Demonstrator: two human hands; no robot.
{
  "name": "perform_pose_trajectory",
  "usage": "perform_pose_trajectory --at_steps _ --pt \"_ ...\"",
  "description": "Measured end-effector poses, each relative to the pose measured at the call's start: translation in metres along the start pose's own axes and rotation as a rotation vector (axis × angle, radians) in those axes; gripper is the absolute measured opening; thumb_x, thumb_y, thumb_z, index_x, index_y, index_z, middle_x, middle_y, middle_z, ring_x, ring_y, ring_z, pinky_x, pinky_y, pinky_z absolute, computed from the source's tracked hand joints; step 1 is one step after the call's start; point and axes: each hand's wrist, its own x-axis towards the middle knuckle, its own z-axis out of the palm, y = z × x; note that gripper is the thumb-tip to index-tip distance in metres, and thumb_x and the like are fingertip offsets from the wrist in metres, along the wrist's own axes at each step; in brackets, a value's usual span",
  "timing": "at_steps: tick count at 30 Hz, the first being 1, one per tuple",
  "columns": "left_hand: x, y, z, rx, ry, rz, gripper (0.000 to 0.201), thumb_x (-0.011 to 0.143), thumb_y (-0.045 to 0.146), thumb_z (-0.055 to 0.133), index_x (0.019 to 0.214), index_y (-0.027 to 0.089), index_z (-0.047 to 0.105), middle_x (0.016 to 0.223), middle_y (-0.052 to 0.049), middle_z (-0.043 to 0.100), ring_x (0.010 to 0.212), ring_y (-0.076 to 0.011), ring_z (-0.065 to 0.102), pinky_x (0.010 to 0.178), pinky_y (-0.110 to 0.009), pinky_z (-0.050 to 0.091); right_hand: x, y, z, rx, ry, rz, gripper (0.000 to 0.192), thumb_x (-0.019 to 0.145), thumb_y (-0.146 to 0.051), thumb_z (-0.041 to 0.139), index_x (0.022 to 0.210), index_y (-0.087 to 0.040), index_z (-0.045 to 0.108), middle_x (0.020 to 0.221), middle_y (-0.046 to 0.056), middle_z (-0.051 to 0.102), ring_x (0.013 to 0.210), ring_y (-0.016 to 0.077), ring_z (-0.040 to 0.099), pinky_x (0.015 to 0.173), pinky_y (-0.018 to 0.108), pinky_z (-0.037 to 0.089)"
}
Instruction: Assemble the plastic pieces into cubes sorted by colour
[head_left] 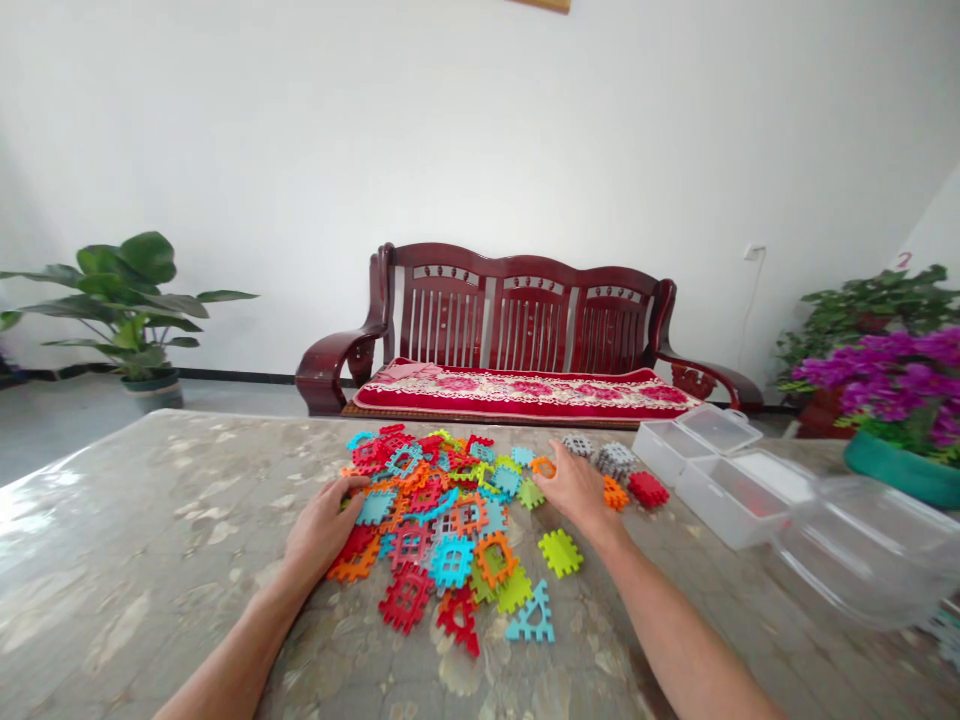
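Head view: left hand [322, 528] flat, fingers spread on heap of coloured plastic interlocking tiles [442, 530]; right hand [574, 487] fingertips pinching orange ring-shaped tile [543, 466]; clear plastic lidded boxes [720, 465] beyond fingers, nothing sorted in.

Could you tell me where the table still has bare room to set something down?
The table is bare left of the left hand, and along the near edge between both forearms. It is crowded at the middle pile of blocks, and beyond the right hand by clear boxes.

Bright plastic tiles on mottled stone

Interlocking tiles [442, 520] in red, orange, blue, lime, grey at centre; beige-grey marbled table [150, 540]; dark red-brown bench [517, 310] with red floral cushion [525, 390]; purple flowers [892, 375] at right.
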Motion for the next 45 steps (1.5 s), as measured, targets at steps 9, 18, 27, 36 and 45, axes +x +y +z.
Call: perform_pose_trajectory --at_steps 9,18,27,36,45 --pt "0.002 -0.005 0.004 -0.004 0.004 0.002 0.040 0.082 0.039 0.044 0.108 0.023 0.069 0.117 -0.007 0.070 0.108 -0.0255 0.065 0.095 -0.036 0.048 -0.019 0.076 -0.029 -0.072 0.081 0.185 0.059 0.084 -0.041 0.054 0.139 -0.022 0.047 0.111 0.013 0.071 0.101 0.0310 0.067 0.077 0.038 0.049" --pt "0.001 -0.002 0.002 -0.031 0.018 0.005 0.036 0.081 0.038 0.045 0.103 0.023 0.070 0.114 -0.006 0.071 0.108 -0.0256 0.064 0.097 -0.036 0.047 -0.045 0.064 -0.011 0.162 0.092 -0.130 0.061 0.080 -0.041 0.063 0.137 -0.021 0.053 0.129 0.011 0.064 0.119 0.0283 0.058 0.103 0.042 0.042" --pt "-0.001 -0.002 0.002 0.004 0.005 0.011 0.039 0.084 0.040 0.042 0.106 0.022 0.069 0.118 -0.008 0.069 0.109 -0.0254 0.063 0.096 -0.036 0.047 -0.111 0.031 0.021 0.369 -0.344 -0.511 0.119 0.055 -0.060 0.082 0.153 -0.021 0.029 0.161 0.014 0.024 0.148 0.0359 0.018 0.120 0.055 0.018" --pt "0.000 -0.004 0.003 0.010 0.014 0.014 0.038 0.084 0.039 0.043 0.106 0.022 0.069 0.117 -0.008 0.070 0.108 -0.0247 0.064 0.097 -0.035 0.047 -0.059 0.037 0.031 0.477 -0.254 -0.559 0.088 0.073 -0.032 0.070 0.151 -0.021 0.033 0.157 0.015 0.033 0.146 0.0297 0.028 0.119 0.053 0.023" --pt "-0.001 0.000 0.001 0.011 0.002 0.012 0.042 0.083 0.041 0.042 0.107 0.021 0.069 0.117 -0.009 0.069 0.108 -0.0263 0.064 0.095 -0.037 0.048 -0.048 0.024 0.028 0.537 -0.143 -0.644 0.069 0.072 -0.020 0.062 0.140 -0.021 0.050 0.145 0.011 0.052 0.136 0.0273 0.043 0.115 0.050 0.031"
